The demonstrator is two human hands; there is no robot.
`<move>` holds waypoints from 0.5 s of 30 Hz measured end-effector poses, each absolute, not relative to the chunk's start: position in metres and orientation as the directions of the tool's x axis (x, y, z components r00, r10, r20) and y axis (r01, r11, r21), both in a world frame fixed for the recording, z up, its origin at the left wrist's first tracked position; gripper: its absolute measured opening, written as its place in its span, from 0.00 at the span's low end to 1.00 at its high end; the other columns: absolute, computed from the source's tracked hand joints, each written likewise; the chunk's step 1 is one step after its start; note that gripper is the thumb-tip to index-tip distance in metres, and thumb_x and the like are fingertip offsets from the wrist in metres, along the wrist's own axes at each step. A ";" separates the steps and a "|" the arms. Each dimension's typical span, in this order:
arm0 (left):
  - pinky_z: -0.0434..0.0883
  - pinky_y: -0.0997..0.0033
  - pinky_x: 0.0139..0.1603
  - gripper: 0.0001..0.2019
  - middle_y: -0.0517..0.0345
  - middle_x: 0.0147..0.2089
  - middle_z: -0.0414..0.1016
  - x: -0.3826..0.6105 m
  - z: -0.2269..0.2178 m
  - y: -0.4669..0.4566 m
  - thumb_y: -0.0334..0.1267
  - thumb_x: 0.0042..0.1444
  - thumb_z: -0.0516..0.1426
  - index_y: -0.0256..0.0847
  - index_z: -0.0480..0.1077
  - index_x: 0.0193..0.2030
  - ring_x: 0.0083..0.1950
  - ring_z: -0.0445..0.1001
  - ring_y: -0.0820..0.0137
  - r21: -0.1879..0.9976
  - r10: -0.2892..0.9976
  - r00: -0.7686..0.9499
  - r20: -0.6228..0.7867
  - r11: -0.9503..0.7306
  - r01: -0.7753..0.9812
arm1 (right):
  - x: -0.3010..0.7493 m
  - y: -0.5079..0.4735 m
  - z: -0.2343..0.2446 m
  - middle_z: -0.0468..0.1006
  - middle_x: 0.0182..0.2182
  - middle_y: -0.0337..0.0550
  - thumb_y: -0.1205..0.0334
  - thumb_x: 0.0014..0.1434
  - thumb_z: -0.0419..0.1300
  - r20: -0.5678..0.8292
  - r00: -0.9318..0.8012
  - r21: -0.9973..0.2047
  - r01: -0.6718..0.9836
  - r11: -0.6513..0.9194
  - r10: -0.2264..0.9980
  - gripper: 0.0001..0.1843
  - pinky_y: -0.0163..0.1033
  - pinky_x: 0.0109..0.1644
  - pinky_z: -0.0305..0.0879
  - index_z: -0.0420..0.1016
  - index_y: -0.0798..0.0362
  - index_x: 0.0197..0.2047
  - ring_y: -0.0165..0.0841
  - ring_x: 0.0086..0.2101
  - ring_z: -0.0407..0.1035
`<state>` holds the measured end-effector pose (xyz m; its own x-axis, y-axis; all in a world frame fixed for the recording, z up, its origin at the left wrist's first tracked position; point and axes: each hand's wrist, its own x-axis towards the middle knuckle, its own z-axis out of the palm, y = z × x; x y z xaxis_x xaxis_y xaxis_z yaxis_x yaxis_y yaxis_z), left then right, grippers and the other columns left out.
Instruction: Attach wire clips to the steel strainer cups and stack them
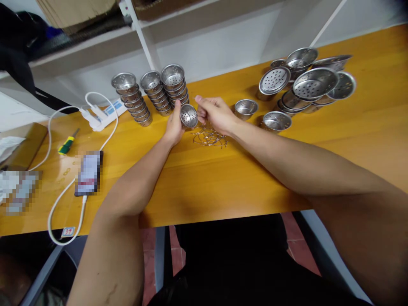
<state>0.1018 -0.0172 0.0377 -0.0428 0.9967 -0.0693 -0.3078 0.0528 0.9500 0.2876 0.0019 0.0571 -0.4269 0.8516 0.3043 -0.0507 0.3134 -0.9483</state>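
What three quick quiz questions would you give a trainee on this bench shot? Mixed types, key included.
1. True or false: the left hand holds a small perforated metal cup.
2. What lies on the table just under the right hand? A) wire handles B) a screwdriver C) a phone
3. How many stacks of cups stand left of the hands?

Key
1. True.
2. A: a loose pile of wire handles.
3. Three.

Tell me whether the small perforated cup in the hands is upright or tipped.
Tipped: the small perforated steel cup lies sideways, its open mouth facing the camera.
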 end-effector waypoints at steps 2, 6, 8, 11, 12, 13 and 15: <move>0.92 0.54 0.69 0.40 0.50 0.50 0.93 0.099 0.039 -0.018 0.88 0.76 0.63 0.49 0.86 0.57 0.75 0.93 0.48 0.953 0.996 -0.050 -0.068 0.050 -0.300 | 0.296 0.007 0.061 0.62 0.26 0.39 -0.07 0.69 0.62 0.273 -0.409 -0.959 -0.049 0.278 0.871 0.57 0.48 0.33 0.66 0.60 0.43 0.36 0.37 0.28 0.60; 0.92 0.54 0.71 0.39 0.49 0.52 0.93 0.093 0.037 -0.014 0.87 0.74 0.64 0.51 0.85 0.57 0.77 0.91 0.49 0.952 0.995 -0.083 -0.046 0.018 -0.307 | 0.319 0.021 0.064 0.72 0.26 0.42 0.08 0.77 0.74 0.288 -0.466 -0.914 0.129 0.386 0.837 0.48 0.49 0.34 0.68 0.71 0.45 0.33 0.36 0.28 0.63; 0.92 0.52 0.71 0.38 0.48 0.55 0.93 0.092 0.036 -0.011 0.87 0.72 0.67 0.50 0.84 0.57 0.78 0.90 0.48 0.950 0.995 -0.088 -0.054 0.024 -0.313 | 0.328 0.026 0.061 0.76 0.26 0.43 0.17 0.77 0.81 0.215 -0.564 -0.880 0.243 0.409 0.798 0.44 0.49 0.37 0.72 0.75 0.47 0.32 0.35 0.28 0.66; 0.92 0.52 0.73 0.35 0.48 0.59 0.93 0.094 0.035 -0.009 0.82 0.75 0.69 0.50 0.84 0.58 0.80 0.90 0.47 0.939 0.992 -0.104 -0.076 0.036 -0.342 | 0.332 0.028 0.052 0.83 0.31 0.46 0.27 0.72 0.89 0.171 -0.618 -0.810 0.356 0.466 0.768 0.35 0.52 0.42 0.79 0.84 0.49 0.39 0.39 0.31 0.74; 0.91 0.53 0.74 0.34 0.48 0.60 0.94 0.095 0.035 -0.009 0.80 0.76 0.68 0.50 0.84 0.59 0.81 0.89 0.47 0.934 0.990 -0.117 -0.082 0.035 -0.356 | 0.331 0.027 0.048 0.87 0.36 0.48 0.29 0.71 0.90 0.211 -0.608 -0.778 0.369 0.508 0.766 0.33 0.54 0.46 0.83 0.88 0.50 0.46 0.42 0.34 0.78; 0.91 0.54 0.75 0.32 0.48 0.62 0.94 0.096 0.035 -0.009 0.79 0.78 0.68 0.50 0.84 0.59 0.82 0.89 0.48 0.930 0.988 -0.128 -0.088 0.035 -0.366 | 0.329 0.026 0.045 0.91 0.43 0.51 0.31 0.69 0.91 0.269 -0.593 -0.746 0.370 0.553 0.759 0.33 0.56 0.51 0.86 0.91 0.50 0.55 0.46 0.40 0.83; 0.90 0.55 0.76 0.31 0.49 0.64 0.95 0.099 0.035 -0.010 0.77 0.79 0.68 0.50 0.85 0.60 0.83 0.89 0.49 0.929 0.986 -0.135 -0.096 0.040 -0.369 | 0.322 0.022 0.040 0.93 0.59 0.58 0.31 0.69 0.91 0.375 -0.584 -0.690 0.343 0.638 0.720 0.43 0.62 0.63 0.90 0.89 0.50 0.73 0.55 0.54 0.88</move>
